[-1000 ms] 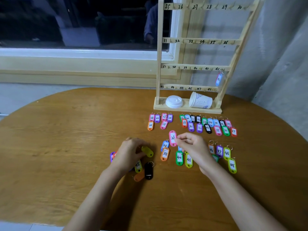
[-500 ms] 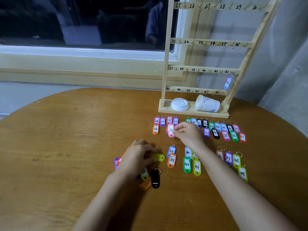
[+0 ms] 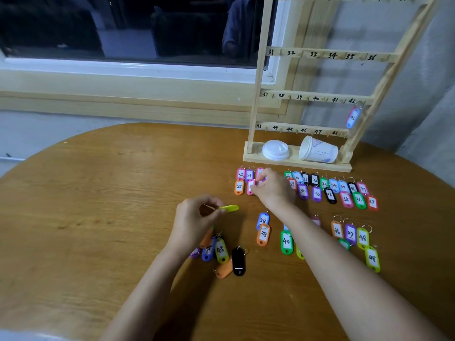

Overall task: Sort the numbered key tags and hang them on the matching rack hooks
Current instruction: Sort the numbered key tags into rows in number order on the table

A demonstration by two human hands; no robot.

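Observation:
Coloured numbered key tags lie in rows on the round wooden table (image 3: 98, 193). My right hand (image 3: 273, 189) reaches to the far row and pinches a pink tag (image 3: 250, 187) beside the orange 25 tag (image 3: 239, 187). My left hand (image 3: 197, 221) pinches a yellow-green tag (image 3: 229, 208) lifted edge-on above the table. Below that hand lies a loose pile of tags (image 3: 220, 254), some face down. The wooden rack (image 3: 320, 97) with numbered hooks stands at the back right; a blue tag 42 (image 3: 352, 117) hangs on it.
A white paper cup (image 3: 318, 150) lies on its side on the rack's base beside its white lid (image 3: 275, 150). Behind the table runs a window sill (image 3: 123, 77); a grey wall (image 3: 423, 107) stands at right.
My right hand carried the pink tag from the table's middle up to the far row beside tag 25. My left hand lifted the yellow-green tag off the pile. The view shifted closer.

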